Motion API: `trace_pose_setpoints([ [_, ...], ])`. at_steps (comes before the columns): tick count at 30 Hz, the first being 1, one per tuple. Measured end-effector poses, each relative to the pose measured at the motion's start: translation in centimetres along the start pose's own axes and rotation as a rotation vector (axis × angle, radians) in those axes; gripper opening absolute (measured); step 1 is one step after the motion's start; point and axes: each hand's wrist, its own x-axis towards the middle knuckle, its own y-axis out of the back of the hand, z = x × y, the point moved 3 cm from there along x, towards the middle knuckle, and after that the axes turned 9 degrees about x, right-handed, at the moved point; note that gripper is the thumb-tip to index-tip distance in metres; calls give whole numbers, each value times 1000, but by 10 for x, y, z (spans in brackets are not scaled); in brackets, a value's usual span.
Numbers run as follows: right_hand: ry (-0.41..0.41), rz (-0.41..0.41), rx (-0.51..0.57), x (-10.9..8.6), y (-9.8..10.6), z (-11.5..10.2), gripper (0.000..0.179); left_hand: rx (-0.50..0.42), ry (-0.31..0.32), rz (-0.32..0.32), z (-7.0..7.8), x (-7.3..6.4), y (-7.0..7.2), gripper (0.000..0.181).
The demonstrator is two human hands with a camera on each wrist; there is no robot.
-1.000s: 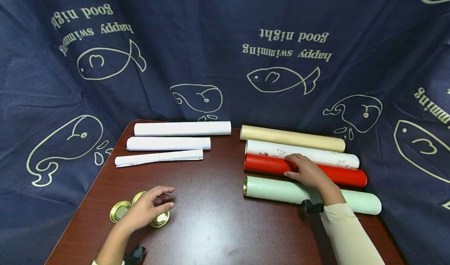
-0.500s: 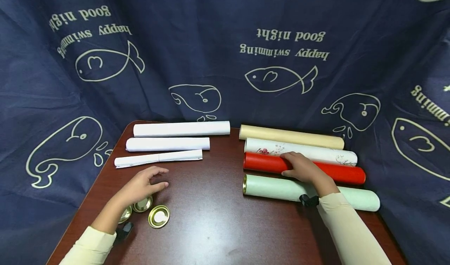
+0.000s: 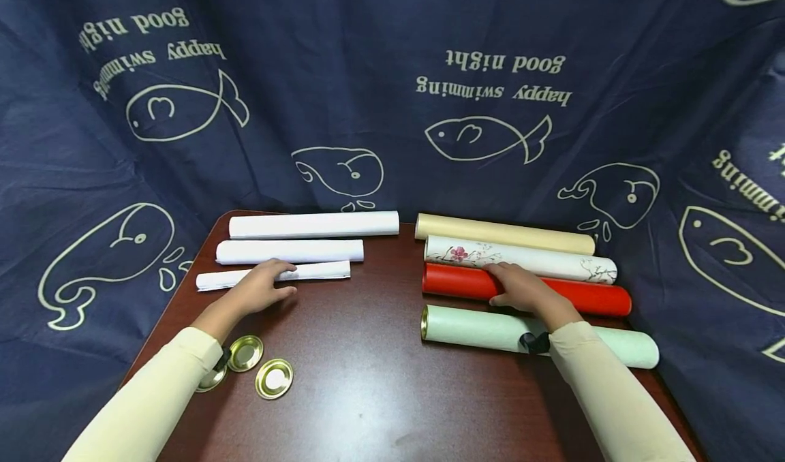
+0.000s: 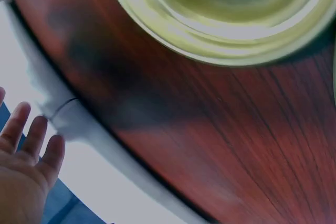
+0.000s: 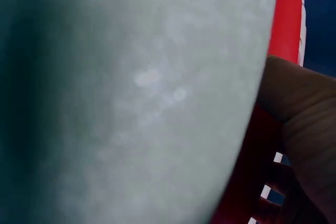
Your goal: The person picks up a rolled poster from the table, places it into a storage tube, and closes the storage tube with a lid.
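My left hand [image 3: 260, 288] is over the nearest white paper roll [image 3: 319, 271], its fingers extended and spread. In the left wrist view, the fingertips reach right at the roll [image 4: 121, 166], where a thin band circles it. On the right, my right hand [image 3: 521, 290] holds a red tube [image 3: 460, 281] from above, thumb on the near side and fingers over the far side. A white tube with a flower print [image 3: 521, 257] lies right behind the red one. Under my right wrist is a pale green tube [image 3: 472, 326], which fills most of the right wrist view.
Three round gold metal lids, one of them in front [image 3: 274, 379], lie near my left forearm, one partly hidden by the wrist camera. Two more white paper rolls [image 3: 313, 225] lie at the back left. A beige tube [image 3: 503, 234] is at the back right, before a navy curtain [image 3: 343, 73].
My left hand has moved from above the gold lids forward to the nearest paper roll. The red tube has shifted slightly back under my right hand, and the flower-print tube has rolled, showing more print.
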Motion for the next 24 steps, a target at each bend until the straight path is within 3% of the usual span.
trace_pose_setpoints([
  [10,28,-32,-8,9,-1,3,77,236,62,77,-20,3,-5,40],
  [17,48,-58,51,13,-1,7,78,211,89,102,-22,-1,-11,30],
  [24,30,-91,141,14,-1,13,76,160,130,72,-20,0,-17,30],
])
